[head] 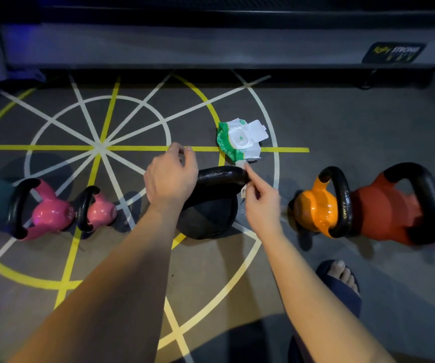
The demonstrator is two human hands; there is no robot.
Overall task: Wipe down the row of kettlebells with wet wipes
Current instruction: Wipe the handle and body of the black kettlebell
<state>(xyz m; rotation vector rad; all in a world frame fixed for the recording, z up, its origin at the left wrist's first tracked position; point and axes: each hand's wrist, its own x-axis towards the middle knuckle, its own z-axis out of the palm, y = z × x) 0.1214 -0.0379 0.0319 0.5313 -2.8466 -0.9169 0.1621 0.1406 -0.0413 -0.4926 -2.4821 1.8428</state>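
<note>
Hands (170, 176) (262, 203) on black kettlebell (211, 218), wipe (243, 192) mostly hidden

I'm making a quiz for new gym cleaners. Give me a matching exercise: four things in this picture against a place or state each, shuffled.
1 black kettlebell
2 orange kettlebell
3 wet wipes pack
4 right hand

A lid open
B pinches a wet wipe
C wipe at its handle
D beside the red kettlebell

Pairs: 1-C, 2-D, 3-A, 4-B

dark label (394, 52): "STRONG" | larger pink kettlebell (51, 213): "4KG"
</note>
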